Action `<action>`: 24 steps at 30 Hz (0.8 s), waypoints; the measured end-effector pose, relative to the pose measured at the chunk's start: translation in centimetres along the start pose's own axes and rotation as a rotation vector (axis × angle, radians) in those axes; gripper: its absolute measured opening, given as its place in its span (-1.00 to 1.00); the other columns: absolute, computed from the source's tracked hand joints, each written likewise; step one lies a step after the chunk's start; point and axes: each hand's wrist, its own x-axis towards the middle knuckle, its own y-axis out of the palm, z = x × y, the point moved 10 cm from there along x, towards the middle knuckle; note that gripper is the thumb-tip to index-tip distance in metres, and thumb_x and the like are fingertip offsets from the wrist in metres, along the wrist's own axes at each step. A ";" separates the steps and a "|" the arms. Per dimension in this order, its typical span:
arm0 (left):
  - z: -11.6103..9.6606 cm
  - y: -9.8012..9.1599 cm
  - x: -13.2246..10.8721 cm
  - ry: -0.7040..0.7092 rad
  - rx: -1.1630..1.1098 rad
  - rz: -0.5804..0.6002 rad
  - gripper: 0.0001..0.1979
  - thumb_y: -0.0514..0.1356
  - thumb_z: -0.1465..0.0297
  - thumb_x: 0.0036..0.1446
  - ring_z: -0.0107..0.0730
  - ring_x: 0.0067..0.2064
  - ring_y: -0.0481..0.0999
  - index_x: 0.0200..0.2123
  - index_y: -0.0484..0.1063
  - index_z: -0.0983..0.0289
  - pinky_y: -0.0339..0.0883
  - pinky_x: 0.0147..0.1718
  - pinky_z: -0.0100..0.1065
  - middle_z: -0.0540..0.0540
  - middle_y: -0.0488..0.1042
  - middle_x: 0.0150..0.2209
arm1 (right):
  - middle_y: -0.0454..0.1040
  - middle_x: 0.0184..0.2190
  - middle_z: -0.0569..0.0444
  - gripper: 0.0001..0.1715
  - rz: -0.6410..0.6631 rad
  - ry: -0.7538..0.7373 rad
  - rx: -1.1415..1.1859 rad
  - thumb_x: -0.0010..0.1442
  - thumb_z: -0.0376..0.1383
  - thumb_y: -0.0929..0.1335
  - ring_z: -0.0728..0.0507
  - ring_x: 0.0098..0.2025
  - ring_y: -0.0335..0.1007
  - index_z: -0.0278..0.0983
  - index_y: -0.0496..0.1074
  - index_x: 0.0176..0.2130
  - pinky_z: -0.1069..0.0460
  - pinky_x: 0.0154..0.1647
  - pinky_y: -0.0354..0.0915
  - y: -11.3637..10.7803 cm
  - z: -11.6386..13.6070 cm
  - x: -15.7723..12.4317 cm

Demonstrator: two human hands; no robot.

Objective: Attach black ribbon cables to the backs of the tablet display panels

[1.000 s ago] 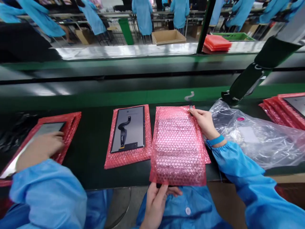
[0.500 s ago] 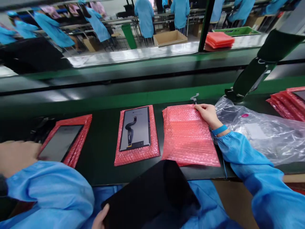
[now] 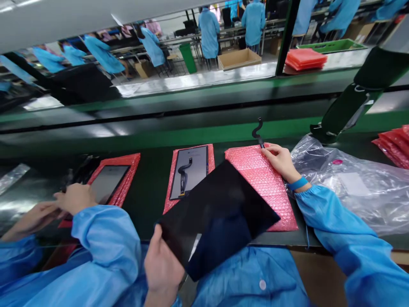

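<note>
My left hand [image 3: 163, 261] grips a glossy black display panel [image 3: 220, 221] by its left corner, thumb on the face. The panel is tilted above the table's front edge and covers part of the bubble bags behind it. Between the thumb and fingers of my right hand [image 3: 281, 161] is a dark S-shaped flex cable [image 3: 257, 130], its free end pointing up. That hand is over the top right of a red bubble bag pile [image 3: 271, 187]. To the left, a second display panel [image 3: 198, 166] with its flex cable lies face down on another red bubble bag [image 3: 168, 196].
At left, a co-worker's hands [image 3: 75, 199] work by a panel [image 3: 110, 181] on red bags. A clear plastic bag [image 3: 345, 183] lies right of my right hand, below a dark green bent holder [image 3: 345, 102]. More red bags [image 3: 394, 145] are at far right.
My left hand has raised the black panel and swung it over the table's edge. The flex cable in my right hand has turned, now showing its dark side. The co-worker's hands moved too.
</note>
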 end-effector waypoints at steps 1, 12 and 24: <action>0.5 1.8 0.3 0.008 0.025 0.018 -0.53 0.26 0.06 0.27 -0.05 0.24 0.56 0.15 0.59 0.12 0.41 0.29 -0.06 0.11 0.70 -0.04 | 0.65 -0.09 -0.15 -0.49 -0.021 -0.002 0.018 0.03 0.18 0.51 -0.37 -0.03 0.55 -0.21 0.66 -0.39 -0.22 0.07 0.40 -0.4 0.0 -0.1; -2.2 21.0 -7.4 1.186 0.991 0.464 -0.59 0.15 0.44 0.40 -0.11 0.26 0.54 0.26 0.48 0.19 0.49 0.25 -0.13 0.13 0.61 0.16 | 0.61 -0.04 -0.17 -0.40 -0.220 0.105 0.232 0.08 0.23 0.48 -0.34 0.08 0.52 -0.25 0.59 -0.36 -0.25 0.16 0.39 -3.8 -3.1 -2.2; 11.8 23.8 -9.5 1.520 1.804 0.917 -0.50 0.00 0.57 0.40 -0.04 0.36 0.43 0.36 0.30 0.42 0.49 0.23 -0.17 0.33 0.46 0.30 | 0.62 -0.16 -0.07 -0.40 -0.225 0.151 0.299 0.06 0.24 0.50 -0.24 -0.10 0.55 -0.23 0.59 -0.30 -0.18 0.04 0.46 -3.2 -2.4 -3.2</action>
